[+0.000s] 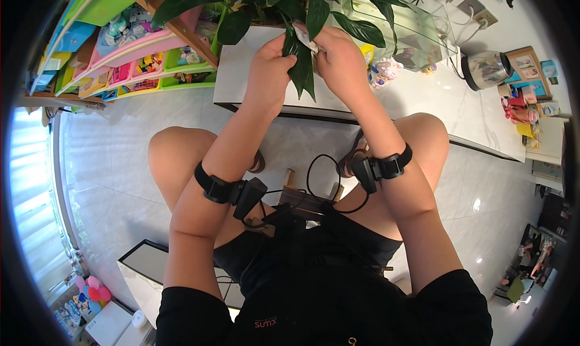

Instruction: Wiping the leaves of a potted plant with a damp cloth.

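Observation:
A potted plant with broad, glossy dark-green leaves (pixel 235 27) stands at the top of the view; its pot is mostly hidden by foliage. My left hand (pixel 270 74) pinches the edge of one long leaf (pixel 302 76) that hangs tip down toward me. On the leaf's other side, my right hand (pixel 343 58) grips a crumpled white tissue or cloth (pixel 306 37). The white piece touches the upper part of this leaf, and my right fingers partly cover it. Both hands are above the front of a white marble-patterned cabinet top (pixel 240 74).
Right of the plant stand a glass tank (pixel 419 51) and a pastel figurine (pixel 385 72). A glass kettle or jug (pixel 487 70) and a photo frame (pixel 528 71) are farther right. A rack of colourful toy bins (pixel 131 51) stands left. A cable (pixel 312 164) loops between my forearms.

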